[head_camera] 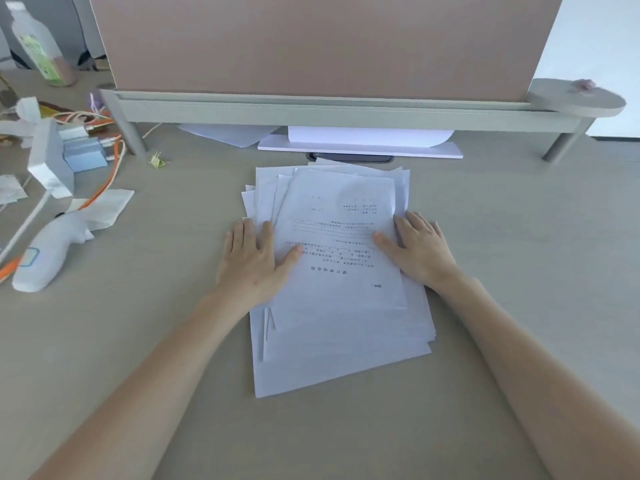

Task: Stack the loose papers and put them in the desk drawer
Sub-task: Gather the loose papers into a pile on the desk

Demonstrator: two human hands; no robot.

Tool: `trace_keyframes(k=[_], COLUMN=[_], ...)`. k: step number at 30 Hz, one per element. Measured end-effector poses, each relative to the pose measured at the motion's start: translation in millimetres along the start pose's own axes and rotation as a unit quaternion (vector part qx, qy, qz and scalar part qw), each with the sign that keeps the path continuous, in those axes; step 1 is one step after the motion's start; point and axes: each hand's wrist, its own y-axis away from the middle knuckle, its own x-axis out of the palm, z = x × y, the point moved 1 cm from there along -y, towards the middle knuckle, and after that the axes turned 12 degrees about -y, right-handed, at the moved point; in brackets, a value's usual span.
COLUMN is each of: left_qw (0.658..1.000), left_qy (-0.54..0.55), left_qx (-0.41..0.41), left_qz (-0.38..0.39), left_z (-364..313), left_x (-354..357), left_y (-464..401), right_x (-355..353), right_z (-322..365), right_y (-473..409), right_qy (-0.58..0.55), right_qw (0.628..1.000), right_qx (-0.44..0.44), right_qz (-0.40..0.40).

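An untidy pile of white papers (341, 327) lies in the middle of the beige desk (502, 254), its sheets fanned out at the edges; the top sheet carries printed text. My left hand (254, 259) rests flat on the pile's left edge, fingers spread, thumb on the top sheet. My right hand (420, 249) lies flat on the right edge, thumb pointing inward over the print. Neither hand grips anything. No drawer is in view.
A grey monitor riser (329, 110) with a pink board (322, 43) on it spans the back; more white sheets (360, 142) lie under it. At the left sit a bottle (36, 43), orange cables (104, 183), boxes, tissue and a white handheld device (45, 258).
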Motion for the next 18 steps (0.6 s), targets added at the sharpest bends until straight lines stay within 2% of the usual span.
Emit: trace_keyframes(k=[8, 12, 16, 18], left_qw=[0.996, 0.981, 0.979, 0.970], left_qy=[0.085, 0.180, 0.179, 0.220], left_qx=[0.012, 0.006, 0.003, -0.021], left_qz=[0.035, 0.073, 0.096, 0.097], left_z=[-9.1, -11.6, -17.0, -14.5], left_x=[-13.7, -22.5, -26.7, -33.2], left_y=[0.6, 0.2, 2.8, 3.9], right_x=[-15.4, -14.8, -12.2, -12.6], right_z=[11.0, 22.4, 26.7, 26.8], right_y=[8.6, 9.2, 6.8, 6.1], right_qy=[-0.183, -0.200, -0.237, -0.235], right_qw=[0.983, 0.978, 0.966, 0.967], right_qx=[0.027, 0.038, 0.083, 0.077], right_qz=[0.017, 0.034, 0.067, 0.062])
